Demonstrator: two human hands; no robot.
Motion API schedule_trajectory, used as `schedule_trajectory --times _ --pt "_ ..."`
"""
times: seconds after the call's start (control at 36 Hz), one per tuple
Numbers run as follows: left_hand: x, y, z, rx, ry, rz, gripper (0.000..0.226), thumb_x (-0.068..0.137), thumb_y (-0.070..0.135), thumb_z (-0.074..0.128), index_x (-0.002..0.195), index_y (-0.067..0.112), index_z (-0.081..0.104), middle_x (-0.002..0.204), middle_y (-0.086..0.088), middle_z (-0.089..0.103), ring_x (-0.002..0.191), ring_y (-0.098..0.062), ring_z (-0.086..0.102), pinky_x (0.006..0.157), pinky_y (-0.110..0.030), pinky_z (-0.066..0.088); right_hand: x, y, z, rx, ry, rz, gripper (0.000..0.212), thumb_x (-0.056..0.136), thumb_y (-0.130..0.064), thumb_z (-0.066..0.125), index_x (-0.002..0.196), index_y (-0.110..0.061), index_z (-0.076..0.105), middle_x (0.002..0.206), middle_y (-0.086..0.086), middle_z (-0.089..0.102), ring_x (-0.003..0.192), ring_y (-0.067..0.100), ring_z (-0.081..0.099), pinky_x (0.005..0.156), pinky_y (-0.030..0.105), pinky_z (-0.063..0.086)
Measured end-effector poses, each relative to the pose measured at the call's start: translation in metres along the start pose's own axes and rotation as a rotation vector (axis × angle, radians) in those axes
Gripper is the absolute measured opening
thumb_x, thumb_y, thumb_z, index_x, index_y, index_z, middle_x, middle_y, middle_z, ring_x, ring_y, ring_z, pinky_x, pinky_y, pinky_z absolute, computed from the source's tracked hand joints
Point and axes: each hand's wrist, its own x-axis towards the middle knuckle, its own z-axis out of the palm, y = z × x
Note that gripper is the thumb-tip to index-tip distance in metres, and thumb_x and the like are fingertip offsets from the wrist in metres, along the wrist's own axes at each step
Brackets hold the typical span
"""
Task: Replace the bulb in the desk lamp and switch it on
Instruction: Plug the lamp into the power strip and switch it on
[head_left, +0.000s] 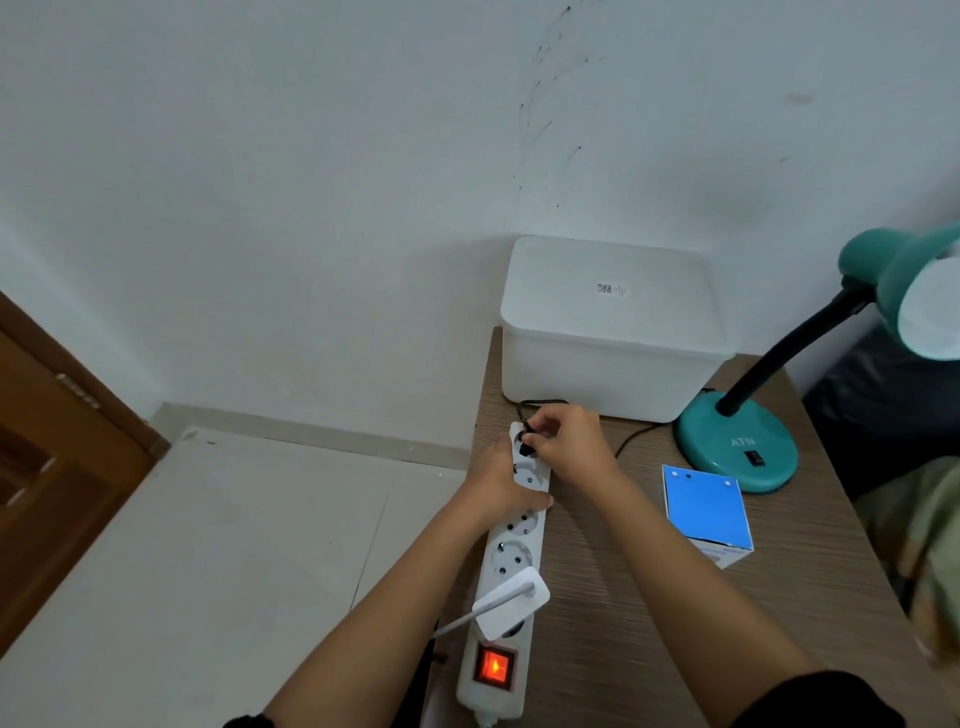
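Observation:
A teal desk lamp (737, 447) stands at the right of the wooden table, its black neck bending up to a teal shade with a white bulb (930, 312) in it. Its black cord (634, 436) runs left to a black plug (527, 448) at the far end of a white power strip (511, 551). My right hand (569, 441) pinches that plug at the end socket. My left hand (501, 483) grips the strip's far end from the left side. The strip's red switch (494, 666) glows.
A white lidded plastic box (608, 332) sits at the back of the table (623, 597) against the wall. A blue and white bulb carton (706, 512) lies in front of the lamp base. A white adapter (514, 603) occupies a near socket. A brown door (47, 467) is at left.

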Motion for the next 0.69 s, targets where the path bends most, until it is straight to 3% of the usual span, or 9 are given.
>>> schedule_trajectory --times 0.11,0.22,0.42,0.53,0.61,0.69 --pt "-0.001 0.003 -0.002 0.019 -0.020 0.000 0.057 0.063 0.022 0.079 0.113 0.014 0.053 0.108 -0.007 0.064 0.096 -0.022 0.063 0.083 -0.041 0.055 0.000 0.002 0.002 -0.015 0.008 -0.028 0.010 0.080 -0.004 0.070 0.089 -0.002 0.071 0.091 0.012 0.070 0.078 0.012 0.059 0.070 0.016 0.045" --pt "-0.004 0.009 -0.006 0.016 -0.042 0.009 0.045 0.069 0.014 0.077 0.108 0.010 0.055 0.099 -0.005 0.065 0.090 -0.019 0.063 0.078 -0.033 0.053 -0.002 0.003 0.004 -0.013 0.014 -0.034 0.015 0.081 -0.005 0.069 0.095 -0.001 0.071 0.094 0.012 0.071 0.080 0.011 0.059 0.070 0.010 0.044" --pt "-0.015 0.017 -0.011 0.045 -0.070 0.030 0.043 0.072 0.016 0.077 0.111 0.013 0.059 0.106 -0.007 0.068 0.097 -0.021 0.064 0.086 -0.036 0.053 -0.010 -0.005 0.001 0.004 0.012 -0.010 0.018 0.083 -0.007 0.067 0.100 -0.002 0.069 0.099 0.013 0.070 0.083 0.009 0.057 0.077 0.015 0.043" --pt "-0.020 0.024 -0.014 0.131 -0.076 0.017 0.037 0.079 0.015 0.070 0.114 0.013 0.058 0.107 -0.005 0.066 0.092 -0.015 0.060 0.075 -0.023 0.049 -0.013 -0.011 -0.004 -0.013 0.006 0.014 0.020 0.088 -0.012 0.061 0.103 -0.003 0.070 0.102 0.013 0.070 0.091 0.016 0.063 0.081 0.019 0.047" --pt "-0.024 0.034 -0.019 0.209 -0.034 0.009 0.028 0.080 0.015 0.068 0.106 0.012 0.058 0.093 0.000 0.059 0.085 -0.014 0.055 0.058 -0.016 0.038 -0.017 -0.017 -0.015 0.021 0.003 0.012 0.020 0.089 -0.011 0.057 0.101 -0.003 0.071 0.101 0.014 0.072 0.095 0.021 0.066 0.081 0.023 0.049" --pt "-0.026 0.051 -0.023 0.291 0.060 0.013 0.028 0.081 0.019 0.069 0.104 0.008 0.058 0.093 -0.003 0.056 0.086 -0.018 0.053 0.065 -0.023 0.035 -0.023 -0.022 -0.039 0.073 0.059 -0.008 0.020 0.088 -0.010 0.058 0.099 -0.001 0.072 0.099 0.016 0.073 0.095 0.024 0.066 0.074 0.016 0.041"
